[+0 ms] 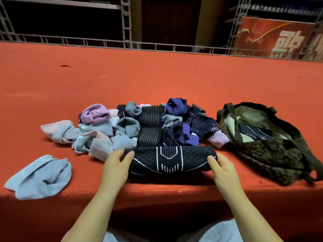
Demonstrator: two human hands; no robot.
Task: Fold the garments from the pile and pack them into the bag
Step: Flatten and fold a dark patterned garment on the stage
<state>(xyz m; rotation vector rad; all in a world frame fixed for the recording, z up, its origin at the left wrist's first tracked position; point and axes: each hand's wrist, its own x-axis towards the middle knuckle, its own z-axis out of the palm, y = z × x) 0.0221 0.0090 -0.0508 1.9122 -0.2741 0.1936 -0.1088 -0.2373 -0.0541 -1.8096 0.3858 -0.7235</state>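
Black garment (172, 160), quilted diamond knit with white line markings, lies folded into a flat band near the front edge of the red desk (157, 81); left hand (116, 169) pinches its left end, right hand (222, 169) grips its right end. Just beyond it the pile (139, 124) sprawls: pink, pale blue, grey, striped black and purple pieces, with one pale blue garment (41, 177) apart at near left. Dark patterned bag (265, 152) sits open at right, a similar black piece inside.
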